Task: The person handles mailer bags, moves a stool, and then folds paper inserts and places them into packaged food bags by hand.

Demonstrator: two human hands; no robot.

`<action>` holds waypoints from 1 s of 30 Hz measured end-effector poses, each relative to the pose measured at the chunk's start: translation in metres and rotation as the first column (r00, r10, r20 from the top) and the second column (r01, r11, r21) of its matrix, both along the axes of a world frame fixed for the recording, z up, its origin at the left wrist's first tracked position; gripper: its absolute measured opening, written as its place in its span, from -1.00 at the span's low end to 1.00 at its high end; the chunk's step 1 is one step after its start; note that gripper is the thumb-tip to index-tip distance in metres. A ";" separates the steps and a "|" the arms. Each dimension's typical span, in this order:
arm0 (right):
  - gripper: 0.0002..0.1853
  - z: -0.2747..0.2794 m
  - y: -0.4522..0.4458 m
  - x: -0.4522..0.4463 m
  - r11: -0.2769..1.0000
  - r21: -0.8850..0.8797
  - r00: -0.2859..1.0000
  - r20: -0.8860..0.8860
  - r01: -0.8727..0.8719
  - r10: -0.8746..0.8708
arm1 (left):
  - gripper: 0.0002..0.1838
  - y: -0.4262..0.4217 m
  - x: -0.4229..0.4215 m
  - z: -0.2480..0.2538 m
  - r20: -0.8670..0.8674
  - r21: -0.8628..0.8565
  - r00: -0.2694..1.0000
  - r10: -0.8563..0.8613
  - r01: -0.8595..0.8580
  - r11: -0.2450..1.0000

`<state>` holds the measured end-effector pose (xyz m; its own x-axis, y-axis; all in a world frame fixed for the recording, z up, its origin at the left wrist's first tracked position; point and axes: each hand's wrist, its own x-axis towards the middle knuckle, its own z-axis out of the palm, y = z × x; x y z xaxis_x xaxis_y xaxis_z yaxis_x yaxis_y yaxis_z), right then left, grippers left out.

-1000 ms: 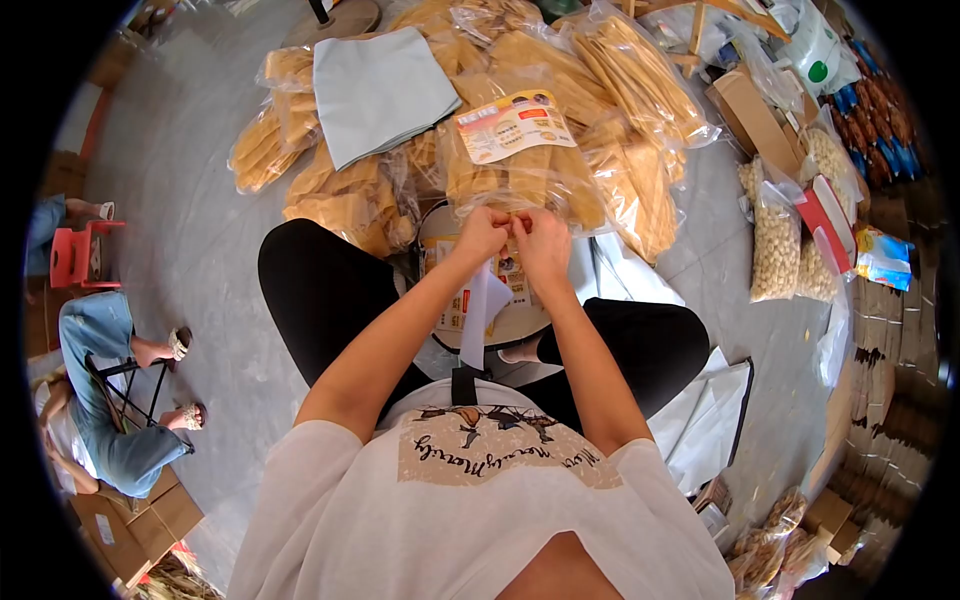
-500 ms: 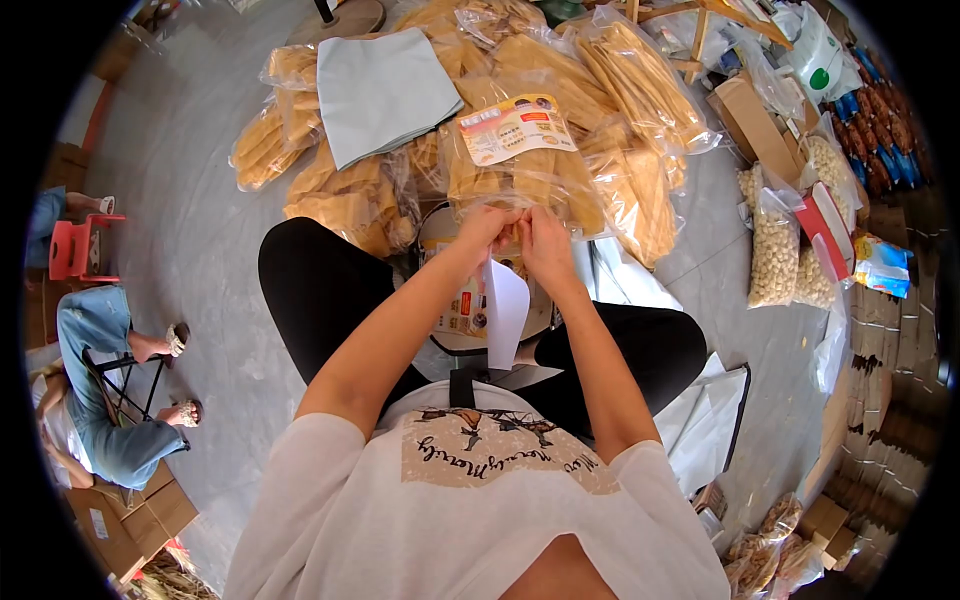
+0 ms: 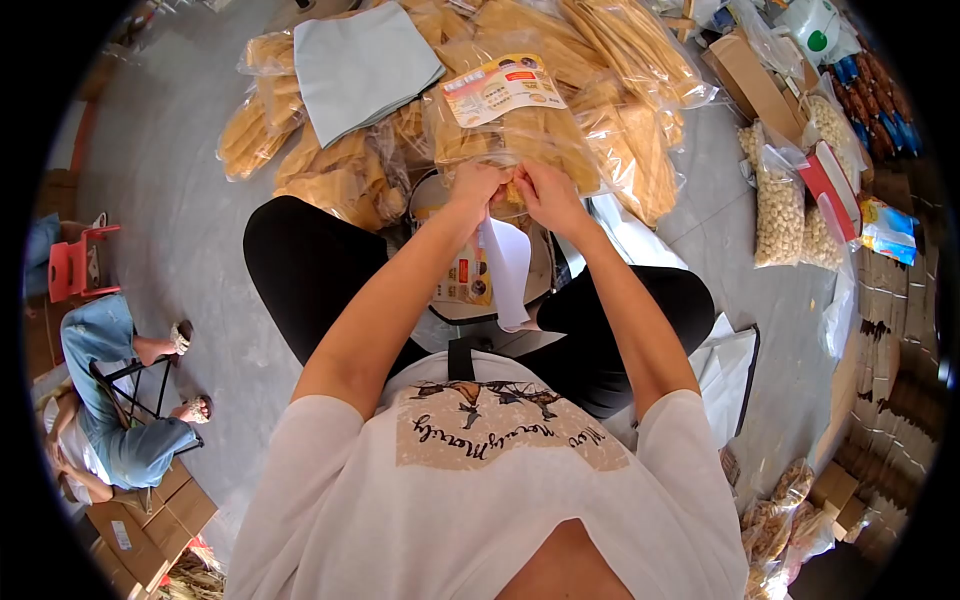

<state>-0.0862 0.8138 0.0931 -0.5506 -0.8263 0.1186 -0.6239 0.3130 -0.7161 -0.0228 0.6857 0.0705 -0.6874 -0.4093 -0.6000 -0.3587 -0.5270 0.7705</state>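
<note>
A clear bag of flat yellow sticks with a printed label lies in front of me. My left hand pinches its near edge, and a curled white paper strip hangs just below that hand. Close by on the right, my right hand is also closed on the bag's edge; a bit of yellow shows between the two hands. Beneath them stands a round-cornered container with printed labels inside. Grey folded sheets rest on the bags at the left.
More filled bags are heaped ahead. At the right are bags of pale pieces, a red box and stacked cardboard. A seated person, a red chair and cardboard boxes are at the left.
The view has shifted, so the bags and both hands sit higher in it. My hands have moved slightly apart at the bag's edge, and the white strip hangs differently.
</note>
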 end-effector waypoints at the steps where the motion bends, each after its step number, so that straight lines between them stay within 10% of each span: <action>1: -0.93 0.003 -0.001 0.003 1.000 -0.002 1.000 0.000 0.000 0.000 | -0.84 0.001 -0.002 0.000 0.028 -0.029 0.999 0.022 -0.021 0.999; 7: -0.92 0.026 0.003 0.039 0.988 0.056 0.981 -0.121 -0.143 0.148 | -0.86 -0.023 -0.017 0.009 -0.015 -0.131 0.999 0.049 -0.050 0.990; 9: -0.91 0.031 0.018 0.028 0.953 -0.191 0.965 -0.070 0.236 -0.253 | -0.85 -0.030 -0.013 0.020 -0.027 -0.144 0.994 -0.108 0.103 0.984; 13: -0.88 0.043 0.093 -0.016 0.738 -0.019 0.671 -0.400 0.675 -0.624 | -0.76 -0.026 0.007 0.032 -0.073 -0.302 0.959 -0.274 0.241 0.922; 15: -0.84 0.047 0.118 -0.018 0.644 -0.094 0.281 -0.846 0.759 -0.454 | -0.76 -0.026 0.017 0.033 0.008 -0.489 0.931 -0.366 0.323 0.811; 17: -0.78 0.052 0.119 -0.009 0.535 0.043 0.280 -0.886 0.844 -0.370 | -0.74 -0.026 0.027 0.035 0.105 -0.649 0.900 -0.424 0.385 0.656; 19: -0.77 0.057 0.100 0.003 0.717 0.214 0.742 -0.310 0.663 -0.594 | -0.71 -0.026 0.036 0.044 0.174 -0.881 0.948 -0.265 0.270 0.388; 22: -0.80 -0.009 0.071 0.016 0.899 0.227 0.899 0.151 0.374 -0.411 | -0.45 -0.029 0.049 0.032 0.223 -0.963 0.966 -0.134 0.239 0.121; 25: -0.76 -0.024 0.028 0.039 0.956 0.156 0.699 0.655 0.247 -0.287 | -0.36 -0.025 0.060 0.038 0.420 -0.882 0.898 -0.128 0.438 0.175; 30: -0.76 -0.036 -0.021 0.045 0.877 -0.027 0.409 0.891 0.480 -0.196 | -0.46 -0.036 0.065 0.032 0.400 -0.880 0.895 -0.200 0.435 0.190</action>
